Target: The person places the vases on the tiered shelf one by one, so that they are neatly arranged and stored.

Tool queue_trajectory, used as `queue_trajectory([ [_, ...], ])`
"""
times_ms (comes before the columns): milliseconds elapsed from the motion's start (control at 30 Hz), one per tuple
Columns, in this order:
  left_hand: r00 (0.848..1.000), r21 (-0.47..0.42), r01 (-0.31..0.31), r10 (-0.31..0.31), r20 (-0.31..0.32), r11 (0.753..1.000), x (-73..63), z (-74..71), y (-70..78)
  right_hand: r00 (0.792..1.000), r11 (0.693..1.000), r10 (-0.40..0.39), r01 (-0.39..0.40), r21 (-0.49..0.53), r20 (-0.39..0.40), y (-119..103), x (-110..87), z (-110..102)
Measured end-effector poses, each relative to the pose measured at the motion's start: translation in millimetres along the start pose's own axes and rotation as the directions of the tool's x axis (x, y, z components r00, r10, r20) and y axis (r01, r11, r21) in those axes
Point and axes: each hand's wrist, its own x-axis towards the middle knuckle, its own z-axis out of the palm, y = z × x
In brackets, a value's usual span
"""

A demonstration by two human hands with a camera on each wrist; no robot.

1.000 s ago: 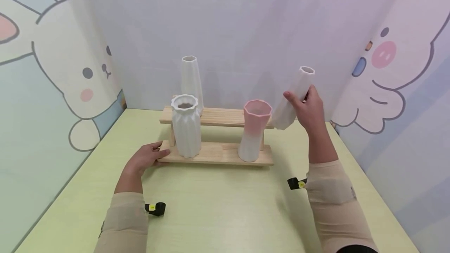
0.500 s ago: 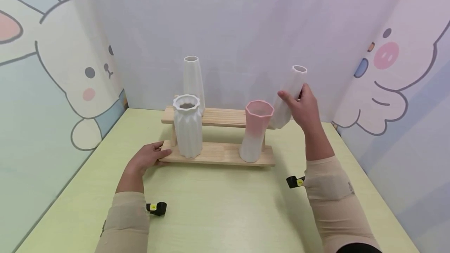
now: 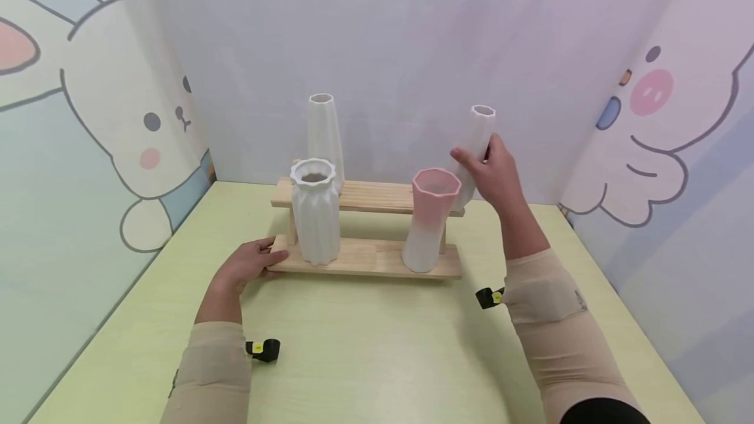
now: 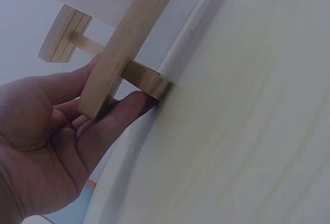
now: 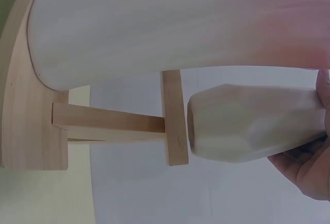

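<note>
A two-tier wooden shelf (image 3: pixel 371 257) stands on the table. My left hand (image 3: pixel 247 263) pinches the left end of its lower board; in the left wrist view the thumb is over the board (image 4: pixel 114 54) and the fingers are beneath. My right hand (image 3: pixel 495 172) grips a white faceted vase (image 3: pixel 476 133), slightly tilted, at the right end of the upper board. In the right wrist view that vase's base (image 5: pixel 193 126) is right at the upper board's edge (image 5: pixel 175 118). A pink-and-white vase (image 3: pixel 425 221) stands in front on the lower board and hides part of it.
A white fluted vase (image 3: pixel 316 214) stands on the lower board's left part. Behind it, a tall white vase (image 3: pixel 323 136) is on the upper board. The pale table (image 3: pixel 365 345) is bordered by walls with cartoon animals (image 3: pixel 654 90).
My right hand has carried the white faceted vase leftward, from beside the shelf to over the upper board's right end, and the vase has become more upright. My left hand stays on the shelf.
</note>
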Motion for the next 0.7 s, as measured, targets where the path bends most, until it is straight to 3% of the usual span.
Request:
queue_trajectory([
  [400,1.0,0.017,0.005,-0.005,0.0,1.0,0.8,-0.9,-0.9,0.997,1.0,0.007,-0.007,0.004,0.071,-6,9.8,9],
  [700,1.0,-0.025,-0.014,0.015,0.017,1.0,2.2,-1.3,-2.5,0.995,1.0,-0.006,0.006,0.003,0.098,-6,16.4,16],
])
